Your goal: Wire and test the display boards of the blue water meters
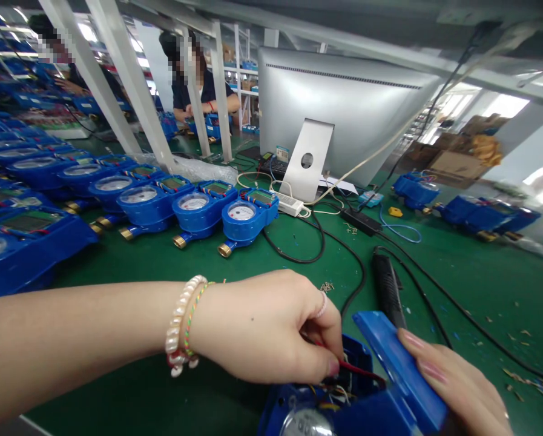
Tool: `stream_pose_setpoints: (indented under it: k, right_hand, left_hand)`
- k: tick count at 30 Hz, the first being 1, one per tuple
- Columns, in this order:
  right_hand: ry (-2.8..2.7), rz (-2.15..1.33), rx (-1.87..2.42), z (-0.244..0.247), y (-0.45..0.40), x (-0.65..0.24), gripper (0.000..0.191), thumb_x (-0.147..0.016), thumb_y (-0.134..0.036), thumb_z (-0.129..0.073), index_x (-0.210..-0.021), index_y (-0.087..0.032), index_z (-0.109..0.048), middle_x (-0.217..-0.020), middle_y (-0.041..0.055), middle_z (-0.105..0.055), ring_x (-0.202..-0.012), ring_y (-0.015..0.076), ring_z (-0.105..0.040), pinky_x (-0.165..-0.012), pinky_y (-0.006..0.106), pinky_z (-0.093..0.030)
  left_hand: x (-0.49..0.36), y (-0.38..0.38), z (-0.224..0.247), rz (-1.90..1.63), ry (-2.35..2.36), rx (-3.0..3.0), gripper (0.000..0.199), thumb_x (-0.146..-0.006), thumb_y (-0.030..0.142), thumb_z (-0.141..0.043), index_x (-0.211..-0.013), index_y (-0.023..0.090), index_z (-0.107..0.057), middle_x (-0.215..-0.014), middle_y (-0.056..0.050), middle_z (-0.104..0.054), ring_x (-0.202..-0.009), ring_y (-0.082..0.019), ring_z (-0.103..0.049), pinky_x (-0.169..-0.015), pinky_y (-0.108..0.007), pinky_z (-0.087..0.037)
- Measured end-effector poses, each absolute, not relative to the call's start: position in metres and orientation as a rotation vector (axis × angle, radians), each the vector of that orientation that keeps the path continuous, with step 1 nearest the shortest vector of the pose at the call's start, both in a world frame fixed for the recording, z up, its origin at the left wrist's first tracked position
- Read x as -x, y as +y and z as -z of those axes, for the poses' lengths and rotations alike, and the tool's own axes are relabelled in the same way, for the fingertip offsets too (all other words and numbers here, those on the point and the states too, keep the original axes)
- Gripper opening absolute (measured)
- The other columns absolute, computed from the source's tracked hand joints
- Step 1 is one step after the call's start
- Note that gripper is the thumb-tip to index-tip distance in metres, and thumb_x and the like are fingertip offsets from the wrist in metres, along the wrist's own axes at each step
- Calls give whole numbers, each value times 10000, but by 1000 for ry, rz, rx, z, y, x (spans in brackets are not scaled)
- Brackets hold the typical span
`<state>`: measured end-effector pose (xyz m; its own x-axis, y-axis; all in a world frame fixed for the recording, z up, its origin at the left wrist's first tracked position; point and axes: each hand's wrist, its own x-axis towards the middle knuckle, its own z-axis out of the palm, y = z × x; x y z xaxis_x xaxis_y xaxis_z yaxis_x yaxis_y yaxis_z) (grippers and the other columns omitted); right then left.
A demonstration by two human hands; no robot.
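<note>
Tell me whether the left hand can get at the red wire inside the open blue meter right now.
Probably yes. The left hand already has its fingertips on the red wire in the open blue water meter. The right hand holds the hinged lid back, leaving the way free.

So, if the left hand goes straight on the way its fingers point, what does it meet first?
Probably the raised blue lid of the open meter; the left hand, pinching a red wire, points right toward it. Depth is unclear.

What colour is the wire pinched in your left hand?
Red: the thin wire in the left hand, over the open blue plastic meter housing; head view.
</note>
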<state>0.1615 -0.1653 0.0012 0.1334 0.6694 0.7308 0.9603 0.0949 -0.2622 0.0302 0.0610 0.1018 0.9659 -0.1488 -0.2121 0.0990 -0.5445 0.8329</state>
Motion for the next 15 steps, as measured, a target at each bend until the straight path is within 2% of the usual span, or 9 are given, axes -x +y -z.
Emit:
stream_pose_setpoints:
  k: [2, 5, 11, 13, 15]
  right_hand:
    - [-1670, 459, 1635, -10, -157, -160, 644, -846, -163, -634, -1431, -199, -368, -1343, 91, -473, -1133, 255, -509, -955, 361, -391]
    - [-1740, 356, 1738, -20, -155, -160, 613, -851, -166, -627, -1404, -133, -365, -1324, 131, -483, -1158, 277, -482, -961, 385, -365]
    - [-1799, 294, 1833, -42, -153, -163, 490, -896, -237, -577, -1343, -120, -414, -1268, 114, -519, -1124, 255, -484, -932, 367, -381]
    - [-1837, 232, 1883, -53, -150, -165, 492, -896, -272, -583, -1342, -145, -420, -1262, 91, -523, -1116, 250, -478, -922, 368, -395]
    - [-1870, 181, 1929, -64, -146, -168, 503, -882, -274, -604, -1339, -175, -419, -1247, 73, -530, -1102, 248, -478, -912, 380, -412]
  left_hand:
    - [-29, 59, -101, 319, 6, -2070, 76, -784, 178, -616, -766, 146, -682, -669, 31, -638, -618, -98, -574, -607, -182, -431]
    - [-29, 59, -99, 353, 68, -1941, 75, -757, 169, -594, -688, 145, -613, -613, 51, -559, -568, -86, -507, -545, -176, -399]
    - [-29, 61, -95, 433, 162, -1818, 66, -701, 133, -522, -672, 146, -580, -622, 34, -543, -598, -111, -473, -568, -216, -382]
    - [-29, 62, -93, 437, 157, -1765, 53, -714, 163, -552, -672, 140, -577, -636, 27, -547, -618, -119, -476, -575, -222, -374]
    - [-30, 61, -89, 402, 159, -1717, 145, -736, 249, -639, -684, 131, -574, -630, 35, -517, -606, -110, -437, -558, -222, -338]
